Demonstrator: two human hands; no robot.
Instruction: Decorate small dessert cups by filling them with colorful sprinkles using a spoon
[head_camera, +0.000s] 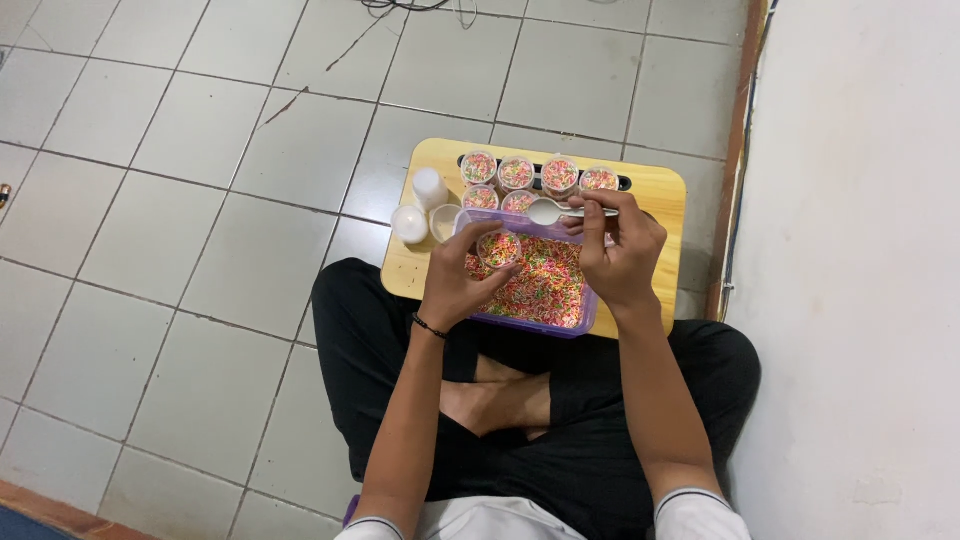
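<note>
While the left hand (452, 285) grips a small clear sprinkle-filled cup (499, 248) at frame centre, over the purple-rimmed plastic tub (588, 312), the right hand (622, 252) pinches a white plastic spoon (560, 211), bowl pointing left, just above the cup.

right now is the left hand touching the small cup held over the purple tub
Touching. The head view shows the left hand with its fingers wrapped around the small cup of coloured sprinkles, above the purple tub.
</note>
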